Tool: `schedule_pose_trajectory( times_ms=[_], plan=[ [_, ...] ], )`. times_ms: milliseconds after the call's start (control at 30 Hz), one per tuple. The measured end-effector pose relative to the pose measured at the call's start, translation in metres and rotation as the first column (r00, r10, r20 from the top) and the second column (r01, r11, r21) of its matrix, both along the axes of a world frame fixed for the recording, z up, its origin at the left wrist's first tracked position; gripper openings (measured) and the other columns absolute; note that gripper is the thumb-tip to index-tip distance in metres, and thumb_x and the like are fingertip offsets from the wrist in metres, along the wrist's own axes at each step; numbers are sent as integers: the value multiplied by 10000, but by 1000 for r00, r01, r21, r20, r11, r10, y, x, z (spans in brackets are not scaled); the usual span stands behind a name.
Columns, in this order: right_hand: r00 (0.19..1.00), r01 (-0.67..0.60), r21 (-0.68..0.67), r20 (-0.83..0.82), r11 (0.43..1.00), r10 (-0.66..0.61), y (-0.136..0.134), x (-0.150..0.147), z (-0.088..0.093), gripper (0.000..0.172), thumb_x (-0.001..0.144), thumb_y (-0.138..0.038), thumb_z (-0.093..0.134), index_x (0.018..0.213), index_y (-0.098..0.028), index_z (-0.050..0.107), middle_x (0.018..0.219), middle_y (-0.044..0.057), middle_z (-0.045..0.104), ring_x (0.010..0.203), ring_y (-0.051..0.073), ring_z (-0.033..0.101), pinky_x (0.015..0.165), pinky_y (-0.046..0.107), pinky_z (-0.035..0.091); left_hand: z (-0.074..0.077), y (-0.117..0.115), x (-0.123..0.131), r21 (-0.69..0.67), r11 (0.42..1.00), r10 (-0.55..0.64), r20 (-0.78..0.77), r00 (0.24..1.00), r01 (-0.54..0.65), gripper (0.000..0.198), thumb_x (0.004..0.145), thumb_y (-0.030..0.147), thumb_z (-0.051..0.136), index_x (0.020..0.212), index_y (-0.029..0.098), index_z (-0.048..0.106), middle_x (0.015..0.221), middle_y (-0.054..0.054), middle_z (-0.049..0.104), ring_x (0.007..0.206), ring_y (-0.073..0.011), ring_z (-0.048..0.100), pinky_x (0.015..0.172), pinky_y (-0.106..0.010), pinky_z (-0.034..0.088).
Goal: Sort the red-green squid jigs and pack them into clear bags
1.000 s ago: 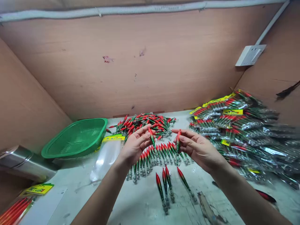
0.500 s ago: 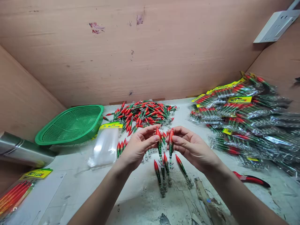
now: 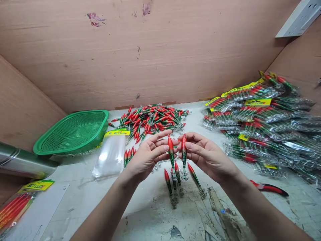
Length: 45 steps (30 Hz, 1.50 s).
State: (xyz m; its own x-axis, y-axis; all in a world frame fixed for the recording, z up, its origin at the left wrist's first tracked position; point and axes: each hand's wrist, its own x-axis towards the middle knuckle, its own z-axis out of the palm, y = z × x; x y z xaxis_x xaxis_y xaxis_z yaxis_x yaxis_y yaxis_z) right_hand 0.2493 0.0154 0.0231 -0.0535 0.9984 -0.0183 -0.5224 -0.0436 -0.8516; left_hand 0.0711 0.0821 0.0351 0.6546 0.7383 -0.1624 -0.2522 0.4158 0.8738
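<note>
My left hand (image 3: 147,155) pinches a red and green lure (image 3: 171,149) near its red tip, with the hooks hanging down. A second lure (image 3: 184,150) hangs upright beside it, pinched between thumb and fingers of my right hand (image 3: 207,155). Just below them, several loose lures (image 3: 167,182) lie on the worktable, one (image 3: 195,179) a little apart to the right. Behind my left wrist, a short row of lures (image 3: 129,154) is partly hidden. Farther back is a large heap of the same lures (image 3: 152,118).
At the left stand a green basket (image 3: 72,132), clear bags with a yellow header (image 3: 110,154), a metal cylinder (image 3: 27,164) and a packet of red lures (image 3: 18,207). Packed lures (image 3: 268,127) are piled at the right, near red-handled pliers (image 3: 271,189).
The view has shifted slightly. Both hands still hold their lures side by side; the right one has turned a little, and the fingers of my left hand have spread slightly.
</note>
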Motion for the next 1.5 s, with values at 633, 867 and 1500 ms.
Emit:
schedule_pose_trajectory(
  times_ms=[633, 867, 1500],
  plan=[
    [1000, -9, -24, -5, 1000, 9, -2, 6, 10, 182, 788, -228, 709, 961, -186, 672, 853, 23, 714, 725, 97, 656, 724, 221, 529, 7, 3, -7, 78, 993, -74, -180, 981, 90, 471, 732, 193, 700, 1191, 195, 594, 933, -30, 694, 788, -118, 664, 724, -232, 522],
    [987, 95, -58, 132, 994, -87, -10, 20, 26, 224, 716, -268, 776, 905, -198, 677, 833, 10, 671, 722, 95, 618, 667, 202, 513, -30, -15, -24, 285, 887, 32, -824, 566, 364, 265, 662, 153, 613, 926, 161, 623, 642, 33, 572, 605, -151, 580, 568, -260, 450],
    [824, -19, -16, 566, 1000, 24, -58, 11, -2, 275, 846, -461, 617, 825, -197, 541, 765, 6, 577, 738, 151, 565, 695, 300, 451, -14, -57, 12, -15, 997, -77, -194, 978, 76, 289, 704, 389, 765, 745, 143, 618, 670, 20, 561, 567, -55, 410, 542, -182, 322]
  ],
)
